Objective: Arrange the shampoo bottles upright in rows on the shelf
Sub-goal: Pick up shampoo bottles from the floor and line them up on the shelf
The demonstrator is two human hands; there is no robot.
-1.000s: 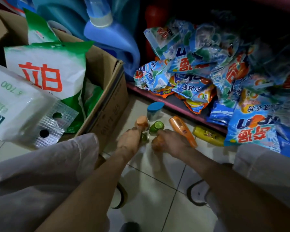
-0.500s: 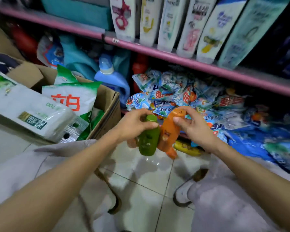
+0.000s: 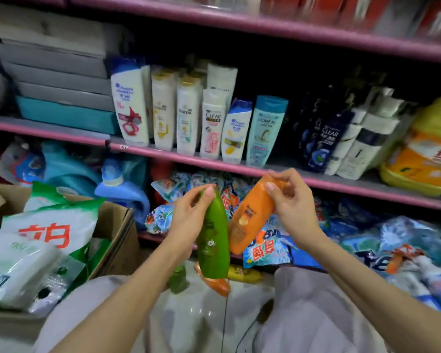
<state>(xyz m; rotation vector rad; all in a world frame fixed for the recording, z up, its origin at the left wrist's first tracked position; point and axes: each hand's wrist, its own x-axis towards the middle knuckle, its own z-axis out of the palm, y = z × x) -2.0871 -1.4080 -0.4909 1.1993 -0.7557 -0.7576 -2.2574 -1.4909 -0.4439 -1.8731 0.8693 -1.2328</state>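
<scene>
Both hands have risen from the floor since a second ago, each lifting a bottle to just below the pink shelf, and the view has tilted up to show it.

Pink-edged metal shelves run across a dim shop corner over a pale tiled floor. On the middle shelf, grey and teal flat boxes are stacked at the left, and a yellow and orange detergent jug sits at the far right. Below it, blue detergent packets lie heaped. A cardboard box at the left holds green and white bags.

The left hand has its fingers curled round the green bottle, thumb pressed near its top end, bottle hanging nearly vertical. The right hand pinches the upper end of the orange bottle, which tilts with its lower end toward the green one; the two bottles touch or nearly touch.

Seven pale shampoo bottles stand upright along the shelf front, with more behind them that I cannot count. To their right stand about three dark bottles and about three white pump bottles, blurred. On the floor below the hands lie three more small bottles: one green, one orange, one yellow.
</scene>
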